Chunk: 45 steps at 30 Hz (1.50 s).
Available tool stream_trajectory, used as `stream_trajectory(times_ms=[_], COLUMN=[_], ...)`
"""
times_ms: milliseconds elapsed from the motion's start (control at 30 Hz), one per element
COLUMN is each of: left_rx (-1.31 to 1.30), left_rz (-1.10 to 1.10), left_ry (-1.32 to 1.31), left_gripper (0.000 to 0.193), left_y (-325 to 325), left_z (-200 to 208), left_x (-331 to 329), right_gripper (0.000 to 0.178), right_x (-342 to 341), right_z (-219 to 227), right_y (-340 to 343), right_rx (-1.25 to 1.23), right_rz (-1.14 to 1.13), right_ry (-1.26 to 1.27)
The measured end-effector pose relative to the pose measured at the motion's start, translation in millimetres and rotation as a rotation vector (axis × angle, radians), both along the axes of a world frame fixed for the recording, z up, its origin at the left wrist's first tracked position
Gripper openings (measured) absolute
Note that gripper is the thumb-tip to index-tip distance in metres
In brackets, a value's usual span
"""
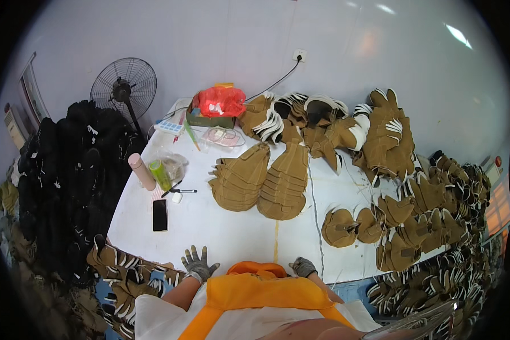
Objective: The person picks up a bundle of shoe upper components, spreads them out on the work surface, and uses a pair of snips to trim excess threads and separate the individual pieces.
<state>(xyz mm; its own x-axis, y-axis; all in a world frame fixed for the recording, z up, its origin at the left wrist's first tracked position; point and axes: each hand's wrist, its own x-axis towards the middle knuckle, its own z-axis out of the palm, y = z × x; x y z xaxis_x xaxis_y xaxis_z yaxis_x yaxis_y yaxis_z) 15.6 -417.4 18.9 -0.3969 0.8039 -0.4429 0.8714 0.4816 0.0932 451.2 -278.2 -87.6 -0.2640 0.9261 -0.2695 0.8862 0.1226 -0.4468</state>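
Note:
My left hand (198, 264), in a grey glove with yellowish fingertips, lies with fingers spread at the near edge of the white table (243, 238). It holds nothing. To the right, my right hand (304, 267), also gloved, rests at the same edge with its fingers curled into a fist; nothing sticks out of it. Farther in, two fanned stacks of brown shoe-upper pieces, a left stack (241, 180) and a right stack (285, 182), lie side by side. Neither hand touches them. Nearest my left hand is a black phone (160, 215).
More brown shoe uppers with white edges (402, 249) cover the table's right side; others (323, 122) line the back. At left stand a pink bottle (141, 171), a green bottle (160, 174) and a pen (182, 191). A box with a red bag (221, 102), a fan (123, 88) and black bundles (76, 170) are beyond.

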Motion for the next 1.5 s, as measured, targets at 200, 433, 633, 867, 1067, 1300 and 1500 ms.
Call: stream_trajectory(times_ms=[200, 433, 633, 867, 1067, 1300, 1500], left_rx=[0.043, 0.164, 0.236, 0.956, 0.784, 0.906, 1.092], left_rz=[0.012, 0.048, 0.168, 0.045, -0.038, -0.091, -0.023], left_ry=[-0.007, 0.010, -0.209, -0.347, -0.422, -0.467, -0.966], left_gripper=[0.094, 0.085, 0.092, 0.104, 0.105, 0.085, 0.077], left_y=[6, -3, 29, 187, 283, 288, 263], left_z=[-2, -5, 9, 98, 141, 128, 177], left_x=[5, -2, -3, -14, -21, -22, 8], right_gripper=[0.027, 0.032, 0.045, 0.051, 0.045, 0.026, 0.027], right_x=[11, -109, -228, -272, -266, -266, -214], right_z=[-16, 213, 339, 304, 305, 405, 443], right_y=[35, 106, 171, 246, 241, 200, 164], right_rx=[-0.155, 0.233, 0.753, 0.525, 0.383, 0.634, 0.687], right_rz=[-0.158, -0.094, 0.147, 0.014, -0.081, -0.062, -0.165], right_ry=[0.307, 0.326, 0.475, 0.330, 0.643, 1.015, 1.281])
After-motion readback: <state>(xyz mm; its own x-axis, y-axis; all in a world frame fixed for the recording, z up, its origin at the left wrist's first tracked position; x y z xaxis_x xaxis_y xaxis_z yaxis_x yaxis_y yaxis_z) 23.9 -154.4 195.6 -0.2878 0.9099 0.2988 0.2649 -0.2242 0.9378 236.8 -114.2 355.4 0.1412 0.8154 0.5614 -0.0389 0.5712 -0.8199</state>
